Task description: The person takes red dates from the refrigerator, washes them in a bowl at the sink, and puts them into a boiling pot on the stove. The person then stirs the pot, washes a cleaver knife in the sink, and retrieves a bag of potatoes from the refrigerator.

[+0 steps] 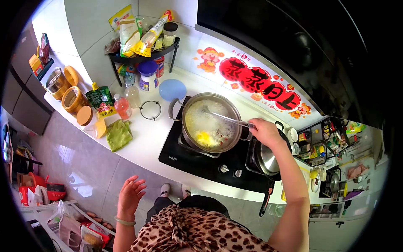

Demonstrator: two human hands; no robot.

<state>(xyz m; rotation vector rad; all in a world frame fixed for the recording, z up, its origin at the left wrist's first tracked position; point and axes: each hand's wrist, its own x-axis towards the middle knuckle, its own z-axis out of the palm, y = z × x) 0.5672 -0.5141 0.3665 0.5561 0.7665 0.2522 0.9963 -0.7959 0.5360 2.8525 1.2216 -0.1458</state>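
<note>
Fingers of the right hand (pixel 265 132) wrap firmly around a long-handled metal utensil (pixel 228 118), its head sunk in the froth (pixel 199 119) of a steel cooking pot (pixel 229 105); the left hand (pixel 132 194), its fingers loosely spread and empty, hangs well apart on the pot's near left. The pot sits on a black Vatti hob (pixel 193 161), yellow food (pixel 205 138) afloat. Too much heat could push foam over the rim; steam or a splash could scald the wrist. Right of the pot, a lidded pan (pixel 268 159) juts its handle past the white countertop (pixel 145 143), where a careless bump could tip it. Left of the pot lie a ring-shaped stand (pixel 140 111), a green cloth (pixel 119 135) and a blue disc (pixel 172 90). Behind the pot, red character decals (pixel 260 80) glow beneath a range hood (pixel 289 38); on its near side, 2 shoes (pixel 165 190) stand on grey floor tiles (pixel 84 164).
</note>
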